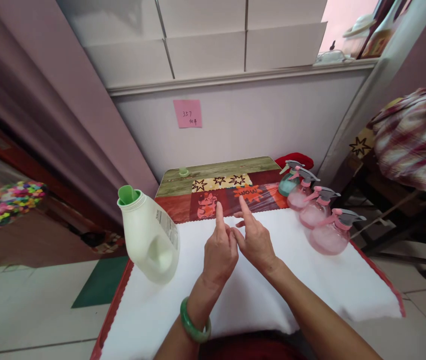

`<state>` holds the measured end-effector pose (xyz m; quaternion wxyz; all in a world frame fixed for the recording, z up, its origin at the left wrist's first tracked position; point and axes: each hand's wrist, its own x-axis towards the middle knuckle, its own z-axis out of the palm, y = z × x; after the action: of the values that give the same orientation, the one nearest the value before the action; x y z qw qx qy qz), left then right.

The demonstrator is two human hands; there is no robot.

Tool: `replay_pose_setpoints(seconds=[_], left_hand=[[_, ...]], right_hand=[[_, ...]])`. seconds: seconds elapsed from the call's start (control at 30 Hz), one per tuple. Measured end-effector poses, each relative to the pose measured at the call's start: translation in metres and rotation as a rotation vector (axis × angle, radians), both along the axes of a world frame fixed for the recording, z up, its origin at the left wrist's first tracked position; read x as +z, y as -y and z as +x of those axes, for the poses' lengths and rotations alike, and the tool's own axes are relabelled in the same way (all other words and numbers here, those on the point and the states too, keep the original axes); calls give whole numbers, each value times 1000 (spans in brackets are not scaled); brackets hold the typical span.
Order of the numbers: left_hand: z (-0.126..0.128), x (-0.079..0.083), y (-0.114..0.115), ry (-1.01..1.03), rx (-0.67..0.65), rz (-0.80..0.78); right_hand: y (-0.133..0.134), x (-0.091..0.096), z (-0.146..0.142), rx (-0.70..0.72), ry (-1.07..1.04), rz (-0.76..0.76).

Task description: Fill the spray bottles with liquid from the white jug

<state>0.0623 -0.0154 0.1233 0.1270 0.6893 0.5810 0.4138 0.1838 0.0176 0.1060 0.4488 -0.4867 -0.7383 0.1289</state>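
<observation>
Above the white cloth (pixel 213 260), my left hand (pixel 221 247) and my right hand (pixel 254 235) meet near the middle, their thumb sides touching or nearly so. Each index finger is stretched out, and neither hand shows anything held. The remaining left fingers look curled; some right fingers show apart. A green bangle (pixel 194 320) circles my left wrist. To the left stands a pale jug (pixel 150 240), uncapped, with a green spout at its mouth. A small green cap (pixel 183 172) sits at the table's back. Several spray bottles, including a pink one (pixel 330 235) and a teal one (pixel 288 185), line the right side.
Behind the table is a white panel with a pink note (pixel 187 114). The patterned table top (pixel 216 200) shows past the cloth. At right a plaid cloth (pixel 415 137) lies over dark furniture. A bag of colourful bits (pixel 8 202) is at far left.
</observation>
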Motion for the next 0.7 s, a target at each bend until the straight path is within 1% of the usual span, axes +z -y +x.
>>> replay_pose_setpoints(seconds=[0.23, 0.33, 0.4, 0.47, 0.53, 0.6, 0.7], left_hand=[[0, -1, 1, -35, 8, -23], [-2, -1, -3, -118, 20, 7], [-4, 1, -10, -226, 63, 63], [-8, 4, -20, -345, 137, 135], [-10, 7, -29, -436, 214, 188], [-12, 8, -37, -490, 266, 201], [-12, 5, -43, -537, 303, 187]], right_hand=[[0, -4, 0, 2, 17, -16], [-2, -2, 0, -12, 44, 18], [-8, 2, 1, -53, 117, 87], [-16, 6, 2, -112, 214, 159], [-24, 11, 3, -165, 284, 199], [-31, 15, 4, -198, 317, 210], [-36, 17, 3, -205, 323, 221]])
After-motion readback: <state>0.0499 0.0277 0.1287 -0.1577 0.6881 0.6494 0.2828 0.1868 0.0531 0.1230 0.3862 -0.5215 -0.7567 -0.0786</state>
